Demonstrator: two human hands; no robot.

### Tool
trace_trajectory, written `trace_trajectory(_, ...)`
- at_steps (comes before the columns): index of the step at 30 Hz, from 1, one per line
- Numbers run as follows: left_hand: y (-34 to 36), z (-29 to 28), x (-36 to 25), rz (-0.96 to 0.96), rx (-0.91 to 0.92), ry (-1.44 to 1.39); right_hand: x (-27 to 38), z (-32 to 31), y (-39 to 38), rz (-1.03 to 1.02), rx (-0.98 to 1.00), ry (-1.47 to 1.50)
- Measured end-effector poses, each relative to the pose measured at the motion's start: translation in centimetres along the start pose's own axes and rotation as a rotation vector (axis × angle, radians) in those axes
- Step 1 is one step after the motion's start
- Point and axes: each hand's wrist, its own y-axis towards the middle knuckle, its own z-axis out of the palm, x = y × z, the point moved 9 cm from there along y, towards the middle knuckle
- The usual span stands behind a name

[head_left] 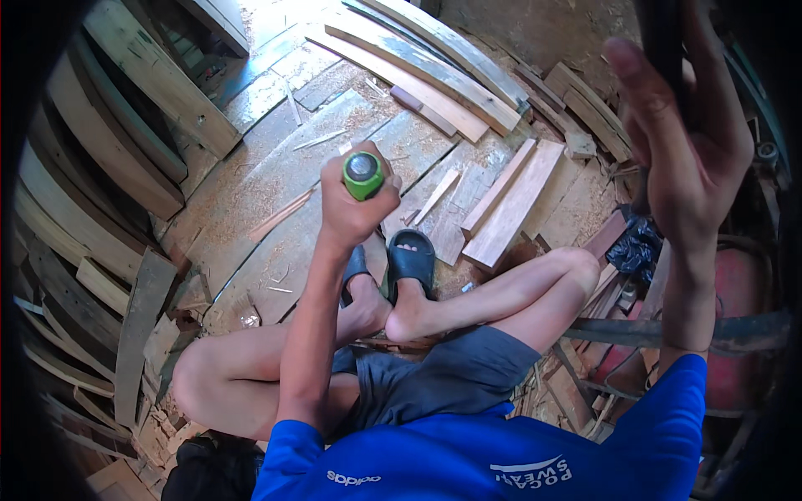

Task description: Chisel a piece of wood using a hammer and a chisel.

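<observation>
My left hand [355, 219] is closed around a green handle [362, 175] with a dark rounded end cap turned up toward me. Whatever is fixed to the handle's lower end is hidden below my fist. High at the right, close to view, my right hand [689, 159] is raised with thumb and fingers on either side of a dark bar-like object [660, 37]. Most of that object is in shadow or behind the hand, so its kind does not show. Beneath my left hand are my feet in dark slide sandals [411, 260].
Two planed wooden pieces [518, 204] lie right of my feet. Longer curved-looking boards [426, 63] are stacked at the far side. Planks [109, 134] crowd the left. Shavings and splinters litter the board floor [267, 188]. A black plastic bag [635, 246] lies by my right knee.
</observation>
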Motion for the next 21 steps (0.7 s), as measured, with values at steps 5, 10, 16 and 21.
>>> trace_trajectory(5,0.1,0.2,0.6,-0.025,0.0,0.0,-0.6,2.5,-3.7,0.527,0.166,-0.009)
trace_trajectory(10,0.1,-0.9,1.0,-0.062,-0.033,0.013,-0.9,1.9,-6.1,0.563,0.233,0.015)
trace_trajectory(16,0.2,0.0,1.1,-0.07,-0.08,-0.04,-0.2,5.9,-7.1,0.496,0.78,-0.185)
trace_trajectory(21,0.4,-0.1,0.3,0.022,-0.039,0.027,-0.8,0.8,-4.3,0.544,0.114,-0.158)
